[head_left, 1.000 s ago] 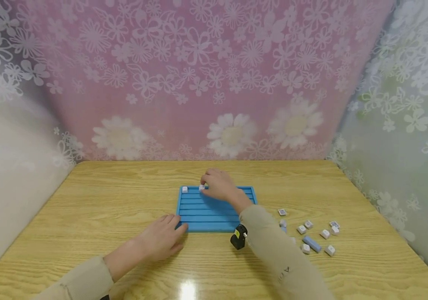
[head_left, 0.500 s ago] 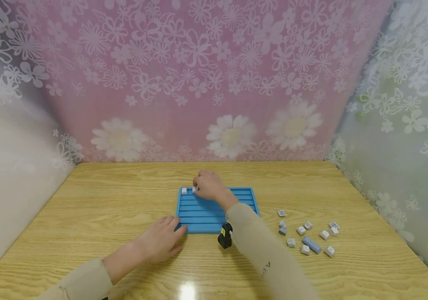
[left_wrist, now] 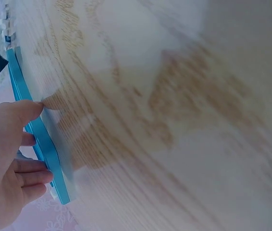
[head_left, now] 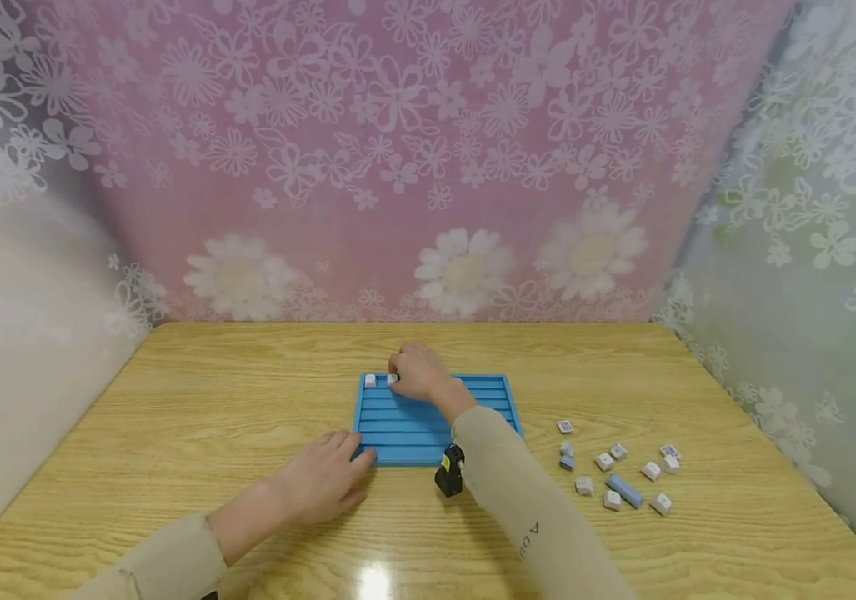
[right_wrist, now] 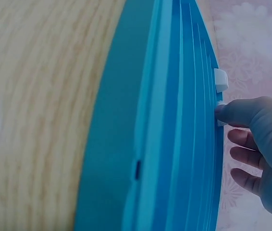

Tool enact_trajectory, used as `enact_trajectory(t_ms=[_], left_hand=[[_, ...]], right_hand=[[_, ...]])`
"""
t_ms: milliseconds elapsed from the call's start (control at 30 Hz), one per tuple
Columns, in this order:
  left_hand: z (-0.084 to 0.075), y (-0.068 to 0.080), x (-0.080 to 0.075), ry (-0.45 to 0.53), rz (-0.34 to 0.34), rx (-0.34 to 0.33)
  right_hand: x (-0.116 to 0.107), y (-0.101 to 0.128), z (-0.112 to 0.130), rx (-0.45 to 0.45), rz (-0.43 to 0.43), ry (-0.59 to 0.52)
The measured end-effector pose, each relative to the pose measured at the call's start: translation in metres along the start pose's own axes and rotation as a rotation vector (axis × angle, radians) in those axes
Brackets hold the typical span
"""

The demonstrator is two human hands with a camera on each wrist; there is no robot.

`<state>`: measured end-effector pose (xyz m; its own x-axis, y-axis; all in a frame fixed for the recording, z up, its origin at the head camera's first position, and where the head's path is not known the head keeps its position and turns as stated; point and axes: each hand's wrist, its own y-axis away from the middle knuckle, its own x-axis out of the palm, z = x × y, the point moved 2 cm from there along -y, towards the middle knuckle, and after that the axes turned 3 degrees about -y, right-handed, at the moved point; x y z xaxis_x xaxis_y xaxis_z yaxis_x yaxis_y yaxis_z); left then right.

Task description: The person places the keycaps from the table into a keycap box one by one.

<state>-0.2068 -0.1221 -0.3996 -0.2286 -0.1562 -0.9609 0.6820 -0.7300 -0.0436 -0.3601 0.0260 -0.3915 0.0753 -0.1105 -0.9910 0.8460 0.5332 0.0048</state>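
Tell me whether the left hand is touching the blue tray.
Touching. The left wrist view shows the left hand with its thumb tip and fingers against the blue tray along its edge; the head view agrees.

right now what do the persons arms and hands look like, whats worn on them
Both arms wear long beige sleeves that end at the wrists; the right sleeve bears a small dark marking. A black wrist camera with a yellow patch is strapped under the right wrist. The left hand and right hand are bare, with no gloves.
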Motion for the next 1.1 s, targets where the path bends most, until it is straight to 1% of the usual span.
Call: enact_trajectory(t_ms=[333, 567, 833, 1100], left_hand=[[-0.0001, 0.0000, -0.0011, 0.003, 0.005, -0.006], [0.0002, 0.0002, -0.0003, -0.007, -0.004, 0.006], [0.0004, -0.0001, -0.0004, -0.001, -0.002, 0.002], [-0.0001, 0.0001, -0.0004, -0.005, -0.002, -0.001]], right_hand=[[0.0039, -0.0012, -0.0051, 0.002, -0.005, -0.030], [0.0025, -0.0002, -0.0021, 0.016, -0.012, -0.037], [0.0030, -0.0008, 0.0007, 0.024, -0.012, -0.039], [0.0040, -0.0017, 0.0038, 0.015, -0.029, -0.032]])
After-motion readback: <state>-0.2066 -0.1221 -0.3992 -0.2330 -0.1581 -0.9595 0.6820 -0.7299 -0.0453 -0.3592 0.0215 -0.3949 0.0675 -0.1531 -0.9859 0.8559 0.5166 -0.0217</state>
